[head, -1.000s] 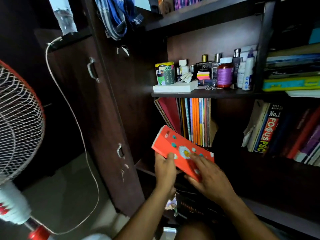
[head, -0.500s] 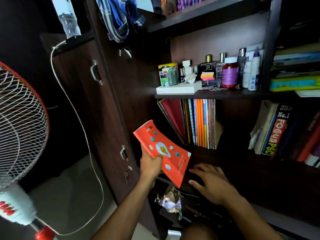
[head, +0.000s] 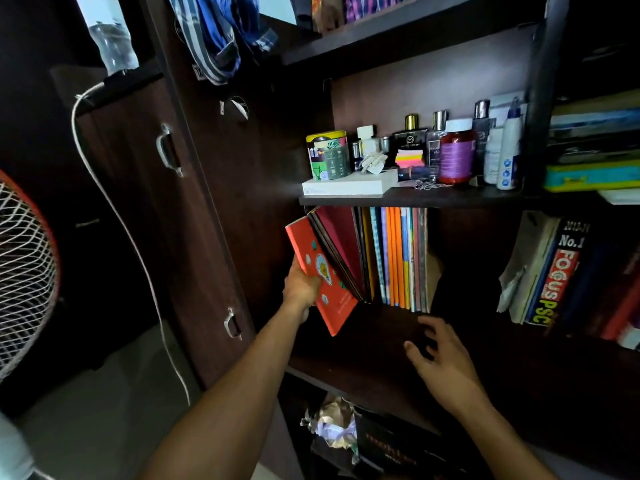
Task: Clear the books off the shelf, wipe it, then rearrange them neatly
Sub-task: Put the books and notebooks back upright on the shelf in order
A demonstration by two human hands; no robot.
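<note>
An orange-red book [head: 320, 275] with a light-bulb picture on its cover is held in the left hand [head: 300, 285], fingers and thumb curled round its lower left edge. The book is tilted, top leaning left, and is pressed against the left end of a row of thin books [head: 388, 258] standing on the middle shelf [head: 388, 327]. Its lower corner hangs just over the front part of the shelf board. The row leans at its left end and stands upright at its right end.

The right hand [head: 441, 358] is held above the dark shelf board, right of the book, fingers spread and loosely bent, nothing grasped. Contact with the board cannot be determined.

On the upper shelf [head: 415, 199] a white box [head: 349, 186], a printed tin [head: 327, 154], several bottles [head: 457, 154] and a stack of sticky notes [head: 410, 158] are noted. Further right, in the next compartment, thick books [head: 550, 271] lean, 1 spine reading "FOCUS PSC". Crumpled paper [head: 332, 424] lies in the compartment below. At far left a fan guard [head: 24, 271] and a white cable [head: 114, 209] against the cupboard door [head: 145, 202] are seen.
</note>
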